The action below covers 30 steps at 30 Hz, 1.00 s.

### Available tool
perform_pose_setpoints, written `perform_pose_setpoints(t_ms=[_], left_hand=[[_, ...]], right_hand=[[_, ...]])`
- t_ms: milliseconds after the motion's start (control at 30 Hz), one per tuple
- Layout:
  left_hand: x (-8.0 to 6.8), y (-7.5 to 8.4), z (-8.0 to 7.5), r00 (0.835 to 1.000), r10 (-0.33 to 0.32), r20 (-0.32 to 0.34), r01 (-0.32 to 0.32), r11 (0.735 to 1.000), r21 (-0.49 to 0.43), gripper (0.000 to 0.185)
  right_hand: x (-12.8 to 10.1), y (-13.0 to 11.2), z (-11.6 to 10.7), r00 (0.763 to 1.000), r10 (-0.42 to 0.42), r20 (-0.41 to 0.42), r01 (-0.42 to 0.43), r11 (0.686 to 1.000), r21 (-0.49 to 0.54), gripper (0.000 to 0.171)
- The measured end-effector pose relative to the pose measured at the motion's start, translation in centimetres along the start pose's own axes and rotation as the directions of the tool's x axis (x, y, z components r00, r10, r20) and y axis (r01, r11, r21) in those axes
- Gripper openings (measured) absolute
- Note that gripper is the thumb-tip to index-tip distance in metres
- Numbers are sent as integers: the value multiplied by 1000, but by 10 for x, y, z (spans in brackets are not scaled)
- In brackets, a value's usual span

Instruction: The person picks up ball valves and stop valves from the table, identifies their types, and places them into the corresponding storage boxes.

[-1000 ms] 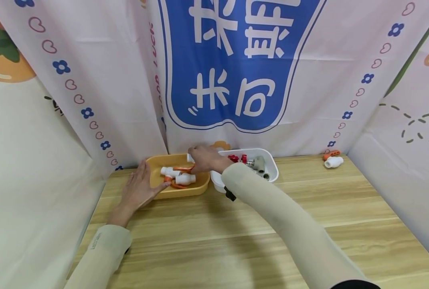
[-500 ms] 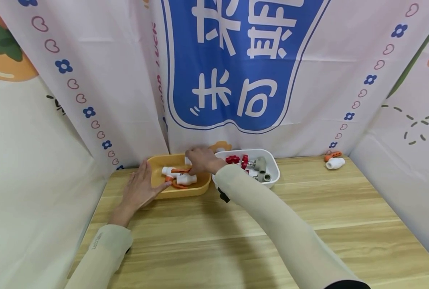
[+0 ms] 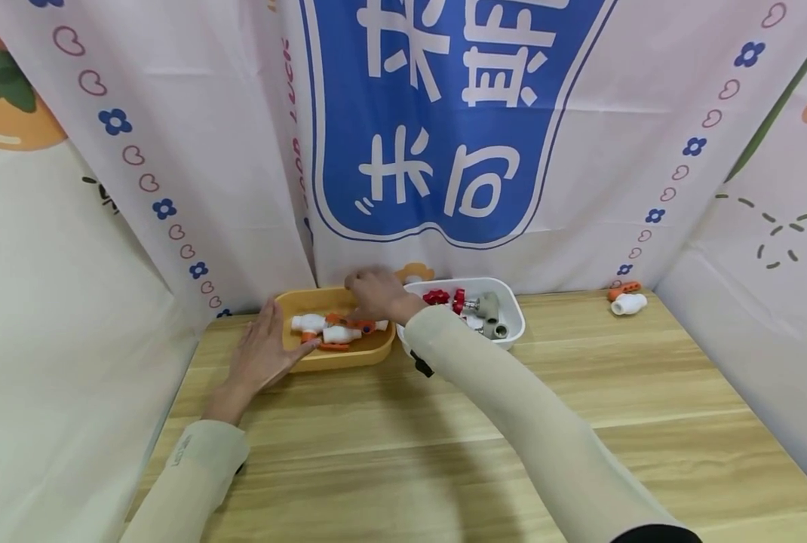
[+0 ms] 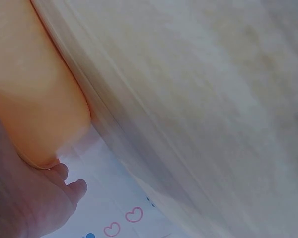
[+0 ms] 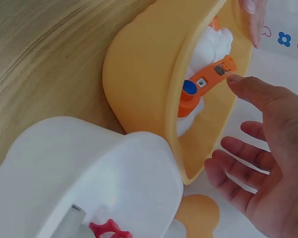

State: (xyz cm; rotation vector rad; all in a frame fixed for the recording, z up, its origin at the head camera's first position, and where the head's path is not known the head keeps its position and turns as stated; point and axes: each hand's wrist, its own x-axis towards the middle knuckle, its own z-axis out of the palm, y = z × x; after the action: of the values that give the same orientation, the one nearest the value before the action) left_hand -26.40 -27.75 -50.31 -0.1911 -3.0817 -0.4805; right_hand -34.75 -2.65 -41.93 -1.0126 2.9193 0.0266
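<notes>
The yellow tray (image 3: 339, 361) stands against the back curtain, holding several white ball valves (image 3: 342, 334) with orange handles. On its left end rests my left hand (image 3: 259, 363), fingers along the outside and thumb over the front rim. My right hand (image 3: 378, 294) is over the back right of the tray. In the right wrist view its thumb is at the tip of an orange valve handle (image 5: 208, 81), touching or just short of it. The other fingers are loosely bent and hold nothing. The left wrist view shows the tray's outer wall (image 4: 44, 84) beside that hand.
A white tray (image 3: 514, 320) adjoins the yellow one on the right, with red-handled valves (image 3: 436, 297) and grey pipe fittings (image 3: 489, 308). At the table's far right corner lies another white ball valve (image 3: 628, 304) with an orange handle. Wood-grain tabletop (image 3: 390, 452) extends in front.
My right hand has let go of a white ball valve, which now lies in the yellow tray with its orange handle showing. The valves there have shifted slightly left. The left hand stays put.
</notes>
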Motion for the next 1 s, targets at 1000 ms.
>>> perform_pose_setpoints(t_ms=[1000], left_hand=[[0, 1, -2, 1000, -18, 15, 18, 1000, 4, 123]], right_hand=[[-28, 4, -14, 996, -92, -5, 92, 995, 24, 67]])
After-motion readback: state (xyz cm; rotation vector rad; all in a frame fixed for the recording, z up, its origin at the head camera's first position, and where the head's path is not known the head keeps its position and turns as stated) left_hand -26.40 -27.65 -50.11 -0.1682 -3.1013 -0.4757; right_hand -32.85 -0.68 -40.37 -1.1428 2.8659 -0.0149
